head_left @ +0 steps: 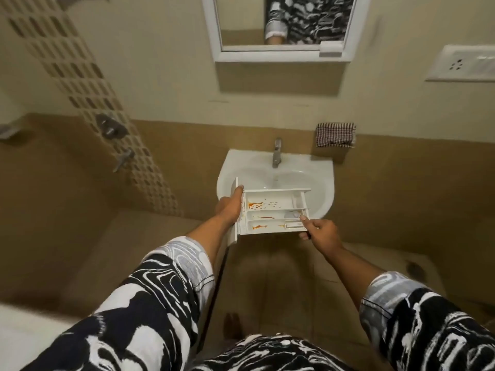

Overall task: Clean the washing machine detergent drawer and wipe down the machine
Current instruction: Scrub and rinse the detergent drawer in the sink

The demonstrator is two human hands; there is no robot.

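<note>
One white sink (pixel 320 178) hung on the far wall. Over its near rim was the orange-stained detergent drawer (pixel 270 207), front panel to the left. The left hand (pixel 229 207) gripped the panel end, while the right hand (pixel 320 233) pinched the near right corner.

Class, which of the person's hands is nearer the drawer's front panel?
Left. The left hand grips the front panel itself; the right hand holds the detergent drawer at its opposite end.

The drawer (pixel 273 212) sits over the sink's (pixel 325 188) near rim, tap (pixel 276 152) behind, mirror (pixel 214 36) above.
</note>
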